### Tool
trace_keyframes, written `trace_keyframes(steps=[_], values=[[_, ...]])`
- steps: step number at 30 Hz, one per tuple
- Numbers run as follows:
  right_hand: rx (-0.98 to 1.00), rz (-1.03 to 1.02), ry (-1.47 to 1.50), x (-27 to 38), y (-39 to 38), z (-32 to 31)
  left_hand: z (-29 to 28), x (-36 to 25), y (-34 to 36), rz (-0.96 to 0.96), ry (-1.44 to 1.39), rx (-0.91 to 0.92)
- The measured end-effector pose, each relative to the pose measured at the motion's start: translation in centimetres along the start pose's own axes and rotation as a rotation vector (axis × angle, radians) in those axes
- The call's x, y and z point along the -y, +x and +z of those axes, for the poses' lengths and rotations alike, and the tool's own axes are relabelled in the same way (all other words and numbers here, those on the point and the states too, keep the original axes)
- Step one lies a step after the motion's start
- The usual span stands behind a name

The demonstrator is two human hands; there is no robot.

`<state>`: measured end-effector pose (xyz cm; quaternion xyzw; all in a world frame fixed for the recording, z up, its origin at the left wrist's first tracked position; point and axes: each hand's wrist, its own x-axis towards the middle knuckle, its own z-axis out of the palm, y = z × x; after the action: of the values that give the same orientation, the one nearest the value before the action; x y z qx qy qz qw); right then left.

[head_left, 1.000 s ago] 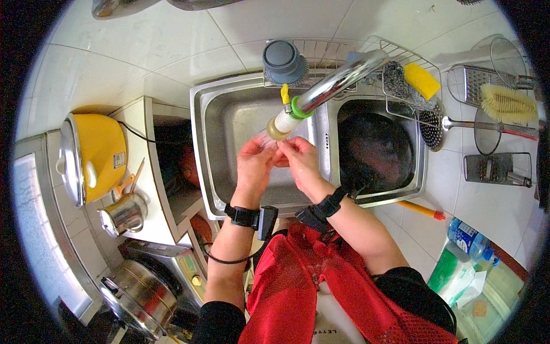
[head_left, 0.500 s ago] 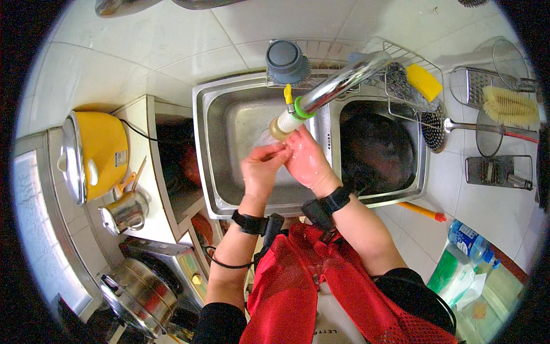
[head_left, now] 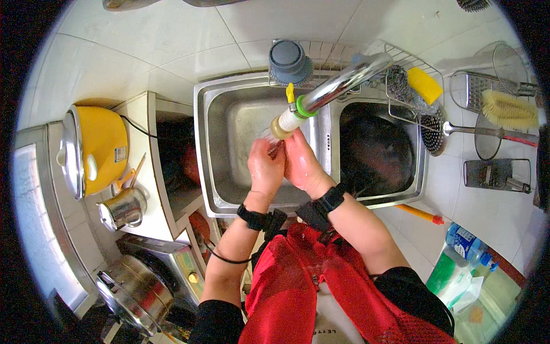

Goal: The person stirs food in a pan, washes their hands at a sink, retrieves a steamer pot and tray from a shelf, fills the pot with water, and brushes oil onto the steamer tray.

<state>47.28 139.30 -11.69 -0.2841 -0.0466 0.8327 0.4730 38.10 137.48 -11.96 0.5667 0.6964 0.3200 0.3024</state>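
Both my hands are wet and held together over the left sink basin (head_left: pixel 226 135), under the tap's nozzle (head_left: pixel 282 124). Water streams from the nozzle onto them. My left hand (head_left: pixel 266 169) has its fingers curled in against the other palm; whatever lies between them is hidden. My right hand (head_left: pixel 302 161) is upright beside it, its fingers stretched out and partly covered by the nozzle. The chrome tap spout (head_left: pixel 349 83) slants in from the upper right, with a green ring and a yellow lever (head_left: pixel 290 93) near its end.
A large dark pan (head_left: pixel 375 146) fills the right basin. Behind the sink stand a grey-blue cup (head_left: pixel 287 62) and a wire rack with a yellow sponge (head_left: pixel 424 85). Strainers and a grater (head_left: pixel 497 175) hang at right. A yellow rice cooker (head_left: pixel 106 150) and steel pot (head_left: pixel 123 207) stand left.
My left fingers have moved up and curled more tightly against the right hand. My right hand has turned from palm up to more edge-on and sits slightly lower.
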Motion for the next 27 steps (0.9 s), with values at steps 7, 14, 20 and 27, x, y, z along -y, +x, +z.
trace_keyframes(steps=[7, 14, 20, 27], values=[[-0.113, 0.052, -0.025, 1.8, 0.2, -0.5, -0.8, -2.3, -2.0, 0.268, -0.17, 0.142], [-0.082, 0.039, 0.058, -1.8, -1.2, 1.6, -0.4, 1.2, 2.3, -0.011, -0.036, 0.326], [-0.138, 0.106, -0.229, 0.8, -0.4, -0.4, 0.4, -3.1, -0.9, -0.522, -0.591, 0.297], [-0.18, 0.199, -0.274, -0.9, -1.3, 0.4, 2.5, 4.5, -0.3, -0.406, -0.494, 0.277]])
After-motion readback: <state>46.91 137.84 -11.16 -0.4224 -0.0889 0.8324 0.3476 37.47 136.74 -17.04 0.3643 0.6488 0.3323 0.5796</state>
